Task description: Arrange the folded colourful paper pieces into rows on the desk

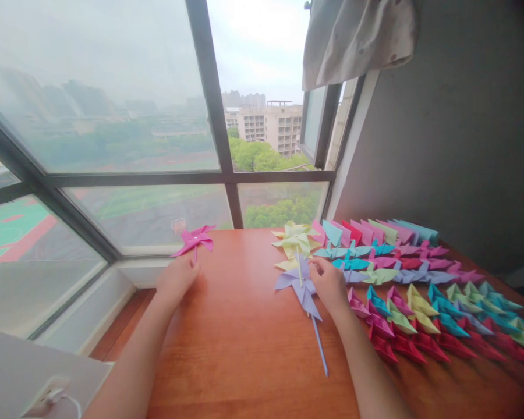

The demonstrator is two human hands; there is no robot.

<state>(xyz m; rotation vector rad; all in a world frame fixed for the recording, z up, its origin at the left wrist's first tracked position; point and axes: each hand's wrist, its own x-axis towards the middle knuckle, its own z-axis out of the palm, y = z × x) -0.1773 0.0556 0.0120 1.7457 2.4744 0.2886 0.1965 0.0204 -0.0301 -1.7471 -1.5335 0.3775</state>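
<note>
Nearest on the tabletop (240,361), the purple pinwheel (308,299) lies with its stick (320,349) toward the person, perhaps so the handle is easy to reach. The right hand (330,283) is at its edge, thumb and forefinger drawn together; whether they pinch paper cannot be told. To the right, red paper cranes (406,347) sit in a row, with mixed-colour ones behind, the spacing seemingly meant to keep wings from crushing. The left hand (177,276) pinches the pink pinwheel (194,237) by its stick, just under the sails, a grip that likely spares the folds. Yellow pinwheels (294,235) overlap beyond the purple one, apparently stacked to save room. Farther right stand folded papers (367,234), lined up closely, and past everything rises the window (135,145).
</note>
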